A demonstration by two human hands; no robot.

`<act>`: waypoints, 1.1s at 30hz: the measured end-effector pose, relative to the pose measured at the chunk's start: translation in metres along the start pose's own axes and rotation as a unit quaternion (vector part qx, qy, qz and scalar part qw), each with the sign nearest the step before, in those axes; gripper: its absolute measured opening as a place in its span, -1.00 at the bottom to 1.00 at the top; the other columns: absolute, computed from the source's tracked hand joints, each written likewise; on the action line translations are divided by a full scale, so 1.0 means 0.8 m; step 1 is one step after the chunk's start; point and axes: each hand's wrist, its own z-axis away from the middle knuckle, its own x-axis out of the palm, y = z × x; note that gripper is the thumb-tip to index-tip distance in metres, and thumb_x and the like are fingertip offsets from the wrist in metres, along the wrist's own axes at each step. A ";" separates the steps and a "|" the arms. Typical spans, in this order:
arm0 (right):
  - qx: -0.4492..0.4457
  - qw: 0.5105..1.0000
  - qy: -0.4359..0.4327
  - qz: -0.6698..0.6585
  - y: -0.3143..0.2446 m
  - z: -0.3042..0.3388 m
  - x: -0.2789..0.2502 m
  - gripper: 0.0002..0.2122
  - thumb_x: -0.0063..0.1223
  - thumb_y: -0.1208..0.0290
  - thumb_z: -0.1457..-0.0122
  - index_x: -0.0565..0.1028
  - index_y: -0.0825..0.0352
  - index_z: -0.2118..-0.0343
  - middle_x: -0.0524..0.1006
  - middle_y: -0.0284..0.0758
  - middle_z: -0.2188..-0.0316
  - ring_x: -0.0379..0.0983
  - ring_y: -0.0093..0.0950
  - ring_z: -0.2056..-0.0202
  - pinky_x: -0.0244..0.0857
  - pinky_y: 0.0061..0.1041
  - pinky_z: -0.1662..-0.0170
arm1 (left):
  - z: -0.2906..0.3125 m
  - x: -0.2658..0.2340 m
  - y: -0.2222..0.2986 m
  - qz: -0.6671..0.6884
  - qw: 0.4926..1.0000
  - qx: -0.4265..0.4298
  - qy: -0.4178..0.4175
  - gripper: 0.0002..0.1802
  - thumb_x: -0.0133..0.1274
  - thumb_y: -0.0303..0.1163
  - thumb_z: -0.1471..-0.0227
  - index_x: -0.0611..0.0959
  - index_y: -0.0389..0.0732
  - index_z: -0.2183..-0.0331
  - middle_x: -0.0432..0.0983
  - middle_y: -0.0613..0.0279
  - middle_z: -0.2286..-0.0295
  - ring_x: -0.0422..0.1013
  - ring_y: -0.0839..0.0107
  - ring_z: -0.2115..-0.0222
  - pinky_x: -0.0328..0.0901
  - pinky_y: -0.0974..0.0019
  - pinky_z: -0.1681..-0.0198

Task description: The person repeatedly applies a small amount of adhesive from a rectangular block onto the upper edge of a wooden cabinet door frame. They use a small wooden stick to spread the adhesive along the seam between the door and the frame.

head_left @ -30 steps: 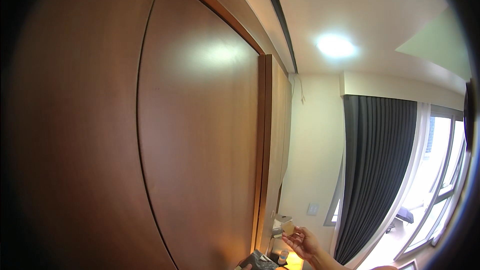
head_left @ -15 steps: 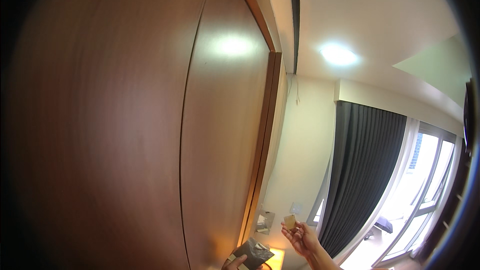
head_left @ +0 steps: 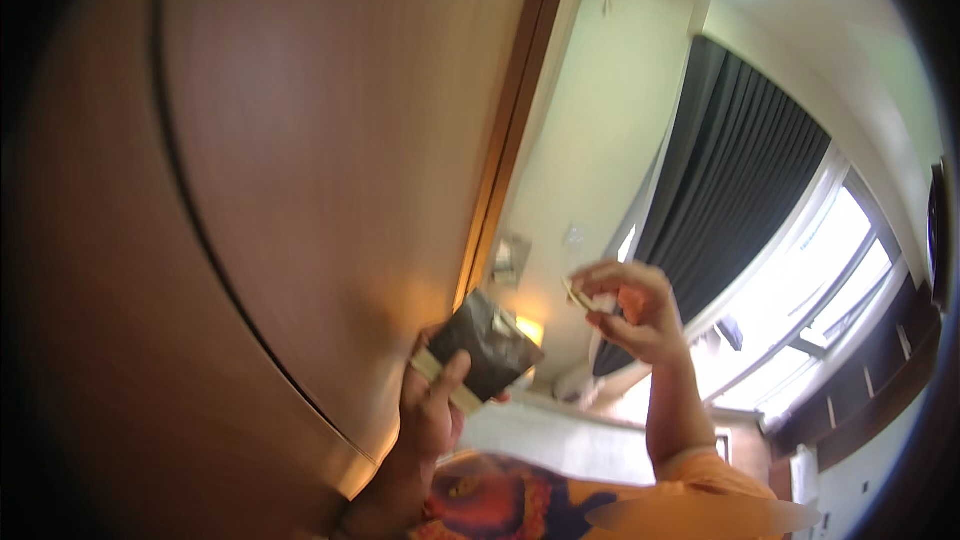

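Note:
My left hand (head_left: 432, 408) grips a flat, dark, roughly square packet (head_left: 484, 348) with a pale strip along its lower edge. The thumb lies over its near side, and a small light patch shows on its upper part. To the right and slightly higher, my right hand (head_left: 645, 312) is raised, pinching a small thin pale piece (head_left: 576, 294) between thumb and fingers. That piece is seen nearly edge-on and stands apart from the packet. Both hands are somewhat blurred.
A tall brown wooden panel (head_left: 320, 150) with a dark seam rises close on the left. Beyond the hands are a pale wall (head_left: 580, 120), a glowing lamp (head_left: 530, 328), a dark pleated curtain (head_left: 745, 155) and a bright window (head_left: 835, 270).
My view has tilted downward, so both hands and the forearms show higher and more fully. The pale piece has turned from face-on to nearly edge-on. Each hand keeps its hold.

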 end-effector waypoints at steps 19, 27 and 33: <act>-0.206 0.869 -0.247 0.376 -0.045 -0.038 0.026 -0.61 0.40 0.51 0.11 0.72 0.19 0.12 0.64 -0.36 0.15 0.63 -0.43 0.17 0.54 -0.38 0.11 | 0.001 -0.003 -0.003 -0.136 0.990 0.010 -0.016 -0.62 0.01 -0.47 -0.31 0.50 -0.47 -0.08 0.64 0.10 0.29 0.61 0.47 0.38 0.60 0.31 0.38; -0.182 0.848 -0.276 0.413 -0.033 -0.037 0.022 -0.61 0.39 0.52 0.11 0.69 0.19 0.12 0.63 -0.38 0.15 0.64 -0.41 0.16 0.55 -0.33 0.04 | -0.001 -0.003 -0.006 -0.139 0.990 -0.003 -0.018 -0.62 0.00 -0.47 -0.31 0.49 -0.46 -0.09 0.64 0.09 0.27 0.61 0.45 0.38 0.61 0.32 0.38; -0.111 0.960 -0.097 0.236 -0.001 -0.067 -0.031 -0.77 0.36 0.47 -0.08 0.64 0.30 0.17 0.64 -0.28 0.06 0.66 -0.38 0.07 0.57 -0.31 -0.04 | -0.001 -0.021 -0.020 -0.125 0.992 -0.010 -0.001 -0.61 0.00 -0.47 -0.31 0.48 -0.45 -0.11 0.64 0.04 0.23 0.63 0.37 0.37 0.61 0.26 0.38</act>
